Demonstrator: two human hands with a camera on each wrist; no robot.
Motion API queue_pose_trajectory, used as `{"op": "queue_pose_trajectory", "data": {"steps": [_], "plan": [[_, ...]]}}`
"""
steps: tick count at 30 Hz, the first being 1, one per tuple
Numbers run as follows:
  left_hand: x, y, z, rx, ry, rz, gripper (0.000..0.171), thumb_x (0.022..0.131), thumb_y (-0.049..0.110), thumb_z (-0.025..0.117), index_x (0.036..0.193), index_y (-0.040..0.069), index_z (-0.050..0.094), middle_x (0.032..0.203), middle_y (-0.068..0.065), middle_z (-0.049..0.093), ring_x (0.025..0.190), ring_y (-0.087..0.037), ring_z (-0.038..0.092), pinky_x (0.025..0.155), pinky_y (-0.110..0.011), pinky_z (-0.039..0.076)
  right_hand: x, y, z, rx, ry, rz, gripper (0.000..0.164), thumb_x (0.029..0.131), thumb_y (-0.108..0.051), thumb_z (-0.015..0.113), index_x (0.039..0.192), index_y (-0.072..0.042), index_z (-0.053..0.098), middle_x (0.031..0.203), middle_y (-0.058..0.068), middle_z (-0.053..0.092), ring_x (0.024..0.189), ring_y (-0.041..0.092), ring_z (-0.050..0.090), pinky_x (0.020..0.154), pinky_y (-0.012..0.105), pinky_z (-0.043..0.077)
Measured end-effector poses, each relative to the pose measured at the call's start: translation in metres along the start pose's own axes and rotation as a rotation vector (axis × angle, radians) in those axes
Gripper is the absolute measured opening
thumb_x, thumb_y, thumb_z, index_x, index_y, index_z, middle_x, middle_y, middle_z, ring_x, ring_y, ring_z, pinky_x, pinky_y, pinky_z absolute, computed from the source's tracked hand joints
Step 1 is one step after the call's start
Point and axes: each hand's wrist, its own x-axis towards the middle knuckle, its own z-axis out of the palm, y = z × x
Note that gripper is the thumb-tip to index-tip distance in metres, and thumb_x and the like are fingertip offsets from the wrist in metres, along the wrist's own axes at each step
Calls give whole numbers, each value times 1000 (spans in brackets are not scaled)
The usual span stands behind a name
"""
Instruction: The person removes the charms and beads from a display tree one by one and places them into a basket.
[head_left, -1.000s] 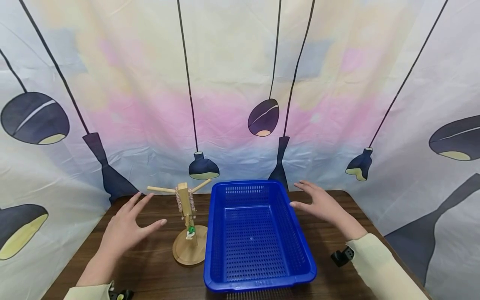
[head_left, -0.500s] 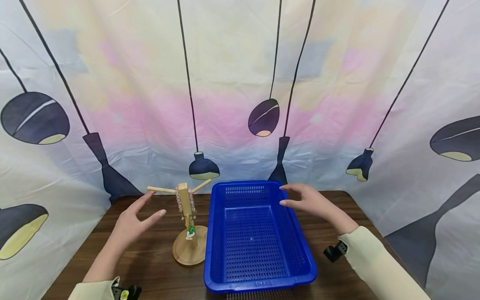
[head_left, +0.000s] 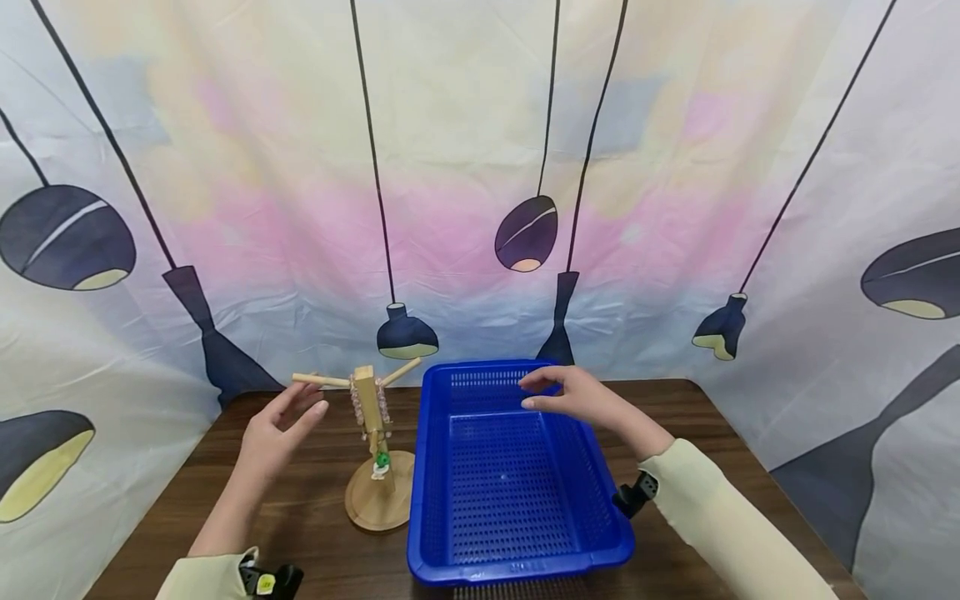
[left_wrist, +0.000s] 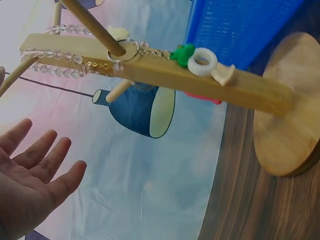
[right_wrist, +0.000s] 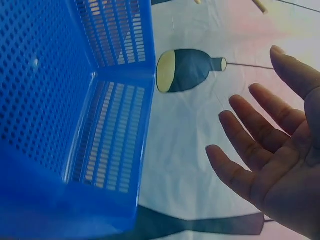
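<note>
A wooden stand with peg arms and a round base stands upright left of a blue plastic basket. Clear pinkish beaded bracelets hang on its upper pegs. From a lower peg hangs a keychain with a green charm and a white ring. My left hand is just left of the stand, its fingers loosely bent by the left peg's end; whether they touch it I cannot tell. Above the basket's far right part hovers my right hand, fingers relaxed, holding nothing.
The dark wooden table carries the stand and basket. A patterned cloth with printed lamps hangs behind the table. Something red shows partly behind the stand's post in the left wrist view.
My right hand has moved left, from beside the basket's right rim to above its inside. My left hand has moved right, closer to the stand, with its fingers bending more. Stand and basket stay put.
</note>
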Motion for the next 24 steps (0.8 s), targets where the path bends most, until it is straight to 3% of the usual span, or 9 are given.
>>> {"op": "queue_pose_trajectory", "data": {"steps": [2,4,7,10,17,24], "plan": [[0,0,3,-73,19,7,53,104,22,60,149,-3,47,119,34,61,100,34,46,84,7,42,4,-1,5,24,-11,-4,37,100,-29,68,131,-8,68,129,13,70,117,28,66,96,43,59],[1,0,6,-169,32,20,43,104,18,60,145,5,53,108,45,55,100,30,52,84,4,47,9,-2,10,36,-21,-18,36,101,-28,68,130,-8,68,128,14,71,116,28,66,96,43,60],[3,1,10,-325,55,43,30,104,11,60,131,25,61,107,41,62,100,23,61,83,0,52,17,-4,17,66,-29,-36,35,101,-26,67,129,-6,69,127,16,71,116,30,67,97,44,60],[4,2,14,-438,70,53,35,102,8,61,119,39,62,106,34,68,100,17,65,82,-3,55,23,-6,24,87,-35,-43,34,101,-26,67,128,-6,70,126,16,72,116,30,67,97,43,60],[5,5,21,-508,91,45,33,102,7,61,117,37,64,106,29,71,100,13,67,83,-6,57,35,-11,41,131,-32,-52,30,100,-25,68,124,-7,72,123,14,74,109,24,69,93,35,61],[5,8,23,-595,119,63,34,102,4,61,115,35,67,104,24,74,99,9,70,83,-8,58,46,-22,56,176,-38,-68,28,101,-24,67,122,-7,73,122,12,74,112,23,69,95,35,61]]}}
